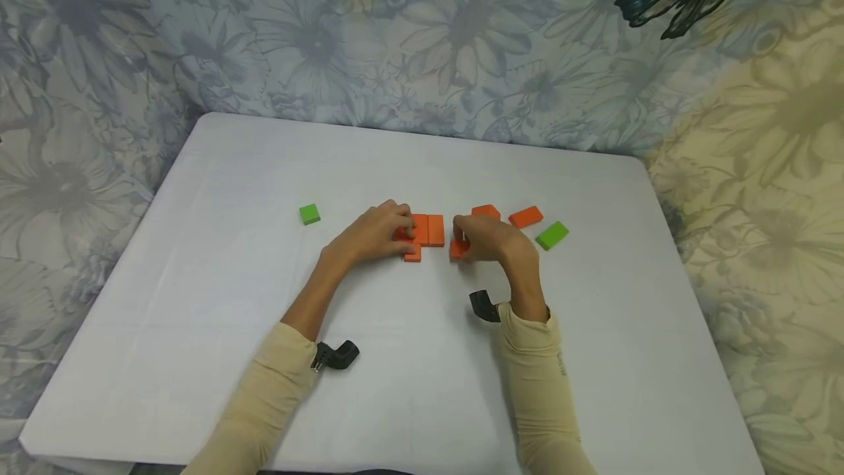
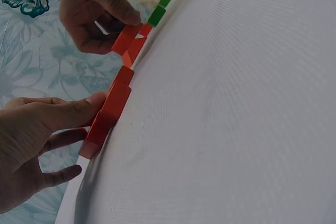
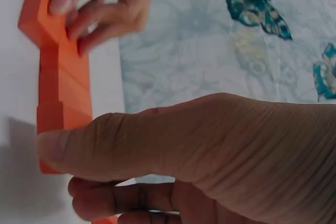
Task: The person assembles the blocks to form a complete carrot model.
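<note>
Several flat orange blocks [image 1: 435,230] lie side by side in the middle of the table, with a smaller orange block [image 1: 412,253] against their near side. My left hand [image 1: 376,232] grips the left end of this group, thumb in front and fingers behind. To the right of the group, my right hand [image 1: 489,238] pinches a separate orange block [image 1: 458,249] between thumb and fingers. In the left wrist view that held block [image 2: 127,38] appears tilted. The right wrist view shows the thumb across its near face, while the other fingers are partly hidden.
Beyond the right hand lie one orange block [image 1: 485,211] and another orange block [image 1: 526,217], with a green block [image 1: 552,235] beside them. A second green block [image 1: 310,214] sits left of the left hand. Flower-patterned cloth [image 1: 461,42] backs the white table [image 1: 231,277].
</note>
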`<state>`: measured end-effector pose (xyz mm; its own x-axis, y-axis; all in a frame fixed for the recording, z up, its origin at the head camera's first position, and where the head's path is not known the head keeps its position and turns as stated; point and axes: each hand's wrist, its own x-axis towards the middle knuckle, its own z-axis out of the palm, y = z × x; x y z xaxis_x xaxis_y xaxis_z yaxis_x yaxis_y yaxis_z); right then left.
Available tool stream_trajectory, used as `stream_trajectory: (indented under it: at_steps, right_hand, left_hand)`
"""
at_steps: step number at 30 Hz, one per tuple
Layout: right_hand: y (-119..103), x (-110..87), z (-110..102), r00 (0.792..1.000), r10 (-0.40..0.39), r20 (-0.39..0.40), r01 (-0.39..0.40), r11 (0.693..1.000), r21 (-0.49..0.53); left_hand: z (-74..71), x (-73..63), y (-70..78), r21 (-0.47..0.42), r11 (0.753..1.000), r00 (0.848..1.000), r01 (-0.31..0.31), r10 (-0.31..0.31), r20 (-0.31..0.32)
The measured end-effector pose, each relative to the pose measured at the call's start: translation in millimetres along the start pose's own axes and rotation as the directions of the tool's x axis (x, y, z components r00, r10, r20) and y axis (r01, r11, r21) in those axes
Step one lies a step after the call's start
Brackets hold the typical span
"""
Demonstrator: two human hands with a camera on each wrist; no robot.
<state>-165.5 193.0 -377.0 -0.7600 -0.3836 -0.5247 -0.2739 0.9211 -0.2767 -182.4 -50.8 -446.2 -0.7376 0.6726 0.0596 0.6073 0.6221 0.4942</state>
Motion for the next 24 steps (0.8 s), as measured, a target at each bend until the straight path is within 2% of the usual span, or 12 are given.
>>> stream_trajectory:
  at_steps: [6, 15, 24]
  right_hand:
    - [-25.1, 11.8, 6.8, 0.996, -0.087, -0.022, 0.086, 0.994, -0.072]
    - [-36.8, 23.2, 13.5, 0.999, -0.05, -0.022, 0.047, 0.991, -0.122]
    - [-37.4, 24.0, 16.8, 0.995, -0.08, -0.067, 0.072, 0.99, -0.119]
  left_hand:
    - [-1.5, -0.6, -0.1, -0.003, 1.0, 1.0, 0.004, -0.004, 0.003]
    - [-1.7, 0.0, -0.8, -0.007, 1.0, 1.0, -0.009, 0.009, 0.001]
    - [-2.6, -2.6, 0.4, -0.017, 1.0, 1.0, -0.003, 0.003, 0.001]
